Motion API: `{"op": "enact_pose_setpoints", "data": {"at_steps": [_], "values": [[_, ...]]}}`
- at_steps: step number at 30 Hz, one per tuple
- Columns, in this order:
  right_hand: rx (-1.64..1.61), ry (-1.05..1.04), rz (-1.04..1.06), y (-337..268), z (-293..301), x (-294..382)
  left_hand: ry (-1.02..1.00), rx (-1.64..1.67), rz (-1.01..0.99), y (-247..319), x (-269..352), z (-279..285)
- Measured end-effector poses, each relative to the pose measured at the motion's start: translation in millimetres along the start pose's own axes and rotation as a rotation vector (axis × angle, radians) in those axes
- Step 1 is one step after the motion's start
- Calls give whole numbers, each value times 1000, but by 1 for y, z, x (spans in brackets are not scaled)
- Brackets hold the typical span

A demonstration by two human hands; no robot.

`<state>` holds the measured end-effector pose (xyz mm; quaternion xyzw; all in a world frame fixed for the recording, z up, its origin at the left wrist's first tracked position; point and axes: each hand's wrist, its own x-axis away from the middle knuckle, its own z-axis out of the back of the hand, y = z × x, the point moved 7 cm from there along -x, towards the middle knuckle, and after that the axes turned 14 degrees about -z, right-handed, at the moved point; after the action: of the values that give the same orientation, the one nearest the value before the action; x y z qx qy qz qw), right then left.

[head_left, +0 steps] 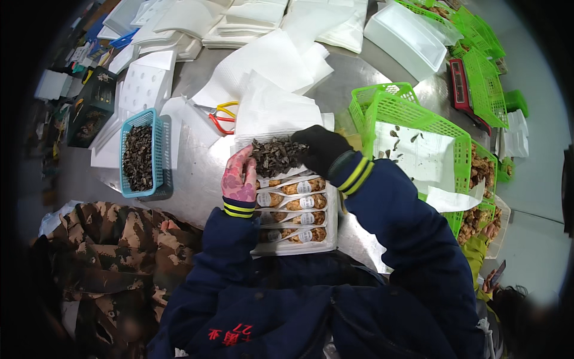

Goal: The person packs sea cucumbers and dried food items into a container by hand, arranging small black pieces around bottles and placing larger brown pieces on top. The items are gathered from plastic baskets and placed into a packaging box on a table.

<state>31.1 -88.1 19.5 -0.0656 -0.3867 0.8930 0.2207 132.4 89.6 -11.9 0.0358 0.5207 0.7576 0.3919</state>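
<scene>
My left hand (240,175), in a pink patterned glove, rests against the left side of a heap of dark dried pieces (277,156), perhaps fungus. On the heap's right side is my right hand (323,150), in a black glove; its fingertips touch the pieces, and whether they pinch any is hidden. The heap lies at the far end of a white foam box (332,215). Nearer me, that box holds rows of brown knobbly items with white labels (306,202), separated by white strips. White sheets (278,107) extend from the box's far end.
A blue basket (159,152) of dark pieces stands left. Scissors (224,117) with red and yellow handles lie beyond my left hand. Green baskets (421,112) and a red scale (459,85) are right, stacked white sheets (251,18) at the back. A person in camouflage (121,251) sits left.
</scene>
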Motion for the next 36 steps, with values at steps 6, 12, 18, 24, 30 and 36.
{"op": "enact_pose_setpoints", "data": {"at_steps": [6,12,18,24,30,36], "values": [[-6,173,-181,46,139,39,-32,-100,-108,21,-3,0],[422,-76,-219,171,138,76,-282,105,-343,94,-10,-77],[622,-425,-121,156,84,58,-501,-108,-690,145,13,-136],[604,-424,-176,173,78,60,-518,-60,-694,146,19,-157],[608,-398,-124,181,79,65,-530,-45,-662,145,19,-159],[199,-5,-2,199,119,55,-509,85,-557,133,20,-142]]}}
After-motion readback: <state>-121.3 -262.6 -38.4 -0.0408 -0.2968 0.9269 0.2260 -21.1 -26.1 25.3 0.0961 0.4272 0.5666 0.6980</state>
